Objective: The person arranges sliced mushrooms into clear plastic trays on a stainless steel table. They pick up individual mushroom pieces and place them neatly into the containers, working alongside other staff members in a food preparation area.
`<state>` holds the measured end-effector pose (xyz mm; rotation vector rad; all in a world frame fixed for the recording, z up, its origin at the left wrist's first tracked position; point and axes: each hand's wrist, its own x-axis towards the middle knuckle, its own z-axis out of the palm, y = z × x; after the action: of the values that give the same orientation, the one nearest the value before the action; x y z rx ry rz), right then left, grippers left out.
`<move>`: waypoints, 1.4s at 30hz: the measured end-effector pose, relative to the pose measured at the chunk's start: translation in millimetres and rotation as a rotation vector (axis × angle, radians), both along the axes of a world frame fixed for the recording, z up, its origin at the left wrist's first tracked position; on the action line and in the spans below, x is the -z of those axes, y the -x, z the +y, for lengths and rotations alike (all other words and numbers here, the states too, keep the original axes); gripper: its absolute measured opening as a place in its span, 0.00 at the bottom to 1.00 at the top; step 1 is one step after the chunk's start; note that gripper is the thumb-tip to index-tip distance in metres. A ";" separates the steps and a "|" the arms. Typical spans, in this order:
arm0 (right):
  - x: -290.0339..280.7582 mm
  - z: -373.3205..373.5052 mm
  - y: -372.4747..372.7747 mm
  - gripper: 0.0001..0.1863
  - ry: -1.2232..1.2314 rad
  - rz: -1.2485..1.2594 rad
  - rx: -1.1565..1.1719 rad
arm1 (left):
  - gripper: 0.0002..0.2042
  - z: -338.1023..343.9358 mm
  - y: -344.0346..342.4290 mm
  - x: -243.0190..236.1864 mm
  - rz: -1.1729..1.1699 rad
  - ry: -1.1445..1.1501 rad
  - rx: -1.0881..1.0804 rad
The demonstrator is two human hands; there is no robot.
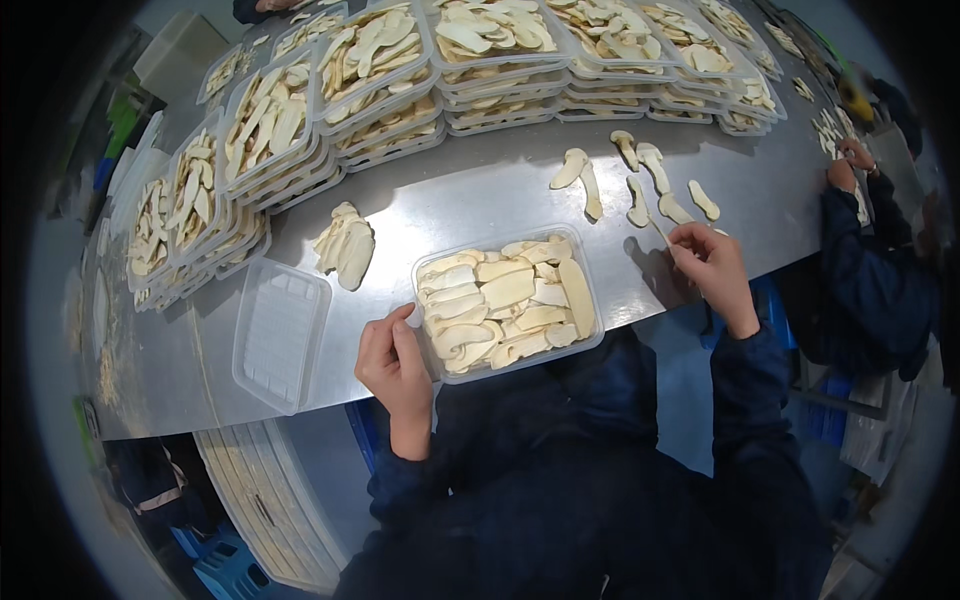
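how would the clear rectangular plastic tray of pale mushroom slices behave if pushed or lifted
The clear rectangular plastic tray, wide and low on a smooth metal table, would probably slide before tipping. Its thin-looking walls might flex when lifted. The pale mushroom slices look loose, so tilting could spill some.

In front of you there is a metal table (480,185), and its surface reflects white light. Below you see the grey-blue floor (688,410), with a blue plastic stool (232,570) at left.
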<state>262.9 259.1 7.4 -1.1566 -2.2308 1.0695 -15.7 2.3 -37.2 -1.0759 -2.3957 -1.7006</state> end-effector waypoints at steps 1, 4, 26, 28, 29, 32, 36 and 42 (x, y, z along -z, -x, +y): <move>-1.7 -1.0 1.1 0.11 0.229 0.058 0.028 | 0.11 -0.4 0.0 0.4 -0.008 -0.001 -0.001; 2.2 -3.0 1.3 0.12 0.436 0.099 0.071 | 0.11 -0.7 -0.7 -0.8 0.008 -0.004 -0.006; -16.3 -50.1 44.7 0.08 -0.421 -0.097 0.011 | 0.09 -2.8 2.6 -4.0 -0.043 0.013 -0.019; -31.5 -72.0 67.3 0.09 -0.321 -0.030 -0.071 | 0.09 0.3 0.1 -15.4 -0.041 0.019 0.002; -32.3 -81.2 75.9 0.10 -0.326 0.003 -0.180 | 0.08 2.0 -1.1 -12.1 0.002 -0.024 -0.002; -30.6 -111.9 106.2 0.12 -0.331 0.072 -0.393 | 0.07 1.2 -3.9 -13.7 -0.048 -0.037 -0.020; -19.9 -134.8 130.7 0.13 -0.426 0.045 -0.556 | 0.07 -0.7 -3.7 -13.2 -0.073 -0.048 -0.033; -11.4 -141.5 142.5 0.12 -0.531 0.008 -0.625 | 0.07 -2.0 -3.2 -13.1 -0.072 -0.053 -0.031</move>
<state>120.4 117.7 18.8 -0.2352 -2.7048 0.5898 -12.5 0.2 -24.1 -0.9817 -2.3808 -1.8125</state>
